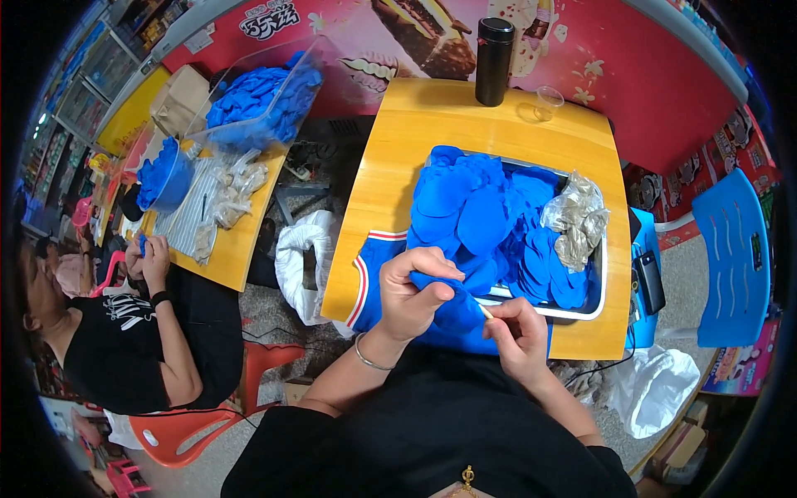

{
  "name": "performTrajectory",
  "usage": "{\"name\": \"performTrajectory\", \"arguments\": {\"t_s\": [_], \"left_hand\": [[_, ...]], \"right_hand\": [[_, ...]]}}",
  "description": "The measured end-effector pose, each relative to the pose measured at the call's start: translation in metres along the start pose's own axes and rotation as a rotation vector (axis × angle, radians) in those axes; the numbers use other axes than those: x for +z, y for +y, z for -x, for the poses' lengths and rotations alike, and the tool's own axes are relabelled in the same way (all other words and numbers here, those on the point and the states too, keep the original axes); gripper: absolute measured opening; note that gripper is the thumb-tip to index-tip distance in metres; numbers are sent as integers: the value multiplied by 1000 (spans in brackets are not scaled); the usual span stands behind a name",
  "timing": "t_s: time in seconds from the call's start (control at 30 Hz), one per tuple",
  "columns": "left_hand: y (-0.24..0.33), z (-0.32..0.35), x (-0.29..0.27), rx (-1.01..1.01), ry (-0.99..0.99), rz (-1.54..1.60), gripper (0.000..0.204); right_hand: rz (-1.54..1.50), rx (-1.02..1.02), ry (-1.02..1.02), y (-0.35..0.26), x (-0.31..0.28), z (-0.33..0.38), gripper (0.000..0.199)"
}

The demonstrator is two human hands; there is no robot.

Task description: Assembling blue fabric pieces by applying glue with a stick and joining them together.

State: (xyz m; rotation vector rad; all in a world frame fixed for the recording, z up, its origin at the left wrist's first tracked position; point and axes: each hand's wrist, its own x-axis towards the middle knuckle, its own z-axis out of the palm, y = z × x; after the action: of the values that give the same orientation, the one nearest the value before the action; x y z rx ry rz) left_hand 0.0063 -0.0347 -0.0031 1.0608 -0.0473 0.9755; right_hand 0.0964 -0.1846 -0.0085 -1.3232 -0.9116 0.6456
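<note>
My left hand (404, 305) is closed on a bunched blue fabric piece (458, 312), thumb and fingers pinching its upper edge. Between the thumb and fingertips of my right hand (520, 339) is a thin pale stick (486, 313), its tip meeting the right side of the fabric. Just beyond both hands stands a metal tray (599, 292) heaped with blue oval fabric pieces (483, 220). A clear plastic bag (577, 217) with greyish-brown contents lies over the tray's right side. Under my hands is a blue jersey-like cloth (373, 274) with a red and white trim.
The wooden table (390, 124) carries a black flask (495, 65) and a clear cup (549, 101) at the back. A co-worker (124, 340) sits left at another table with a blue-filled plastic tub (300, 93). A blue chair (729, 249) stands right, a white sack (657, 386) below.
</note>
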Motion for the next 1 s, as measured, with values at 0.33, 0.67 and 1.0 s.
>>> {"name": "performTrajectory", "arguments": {"t_s": [0.33, 0.67, 1.0], "left_hand": [[-2, 1, 19, -86, 4, 289, 21], [-10, 6, 16, 59, 97, 177, 17], [-11, 6, 11, 76, 51, -175, 21]], "right_hand": [[-562, 161, -115, 3, 13, -2, 6], [-151, -110, 135, 15, 16, -6, 9], [-783, 293, -65, 18, 26, 0, 9]]}}
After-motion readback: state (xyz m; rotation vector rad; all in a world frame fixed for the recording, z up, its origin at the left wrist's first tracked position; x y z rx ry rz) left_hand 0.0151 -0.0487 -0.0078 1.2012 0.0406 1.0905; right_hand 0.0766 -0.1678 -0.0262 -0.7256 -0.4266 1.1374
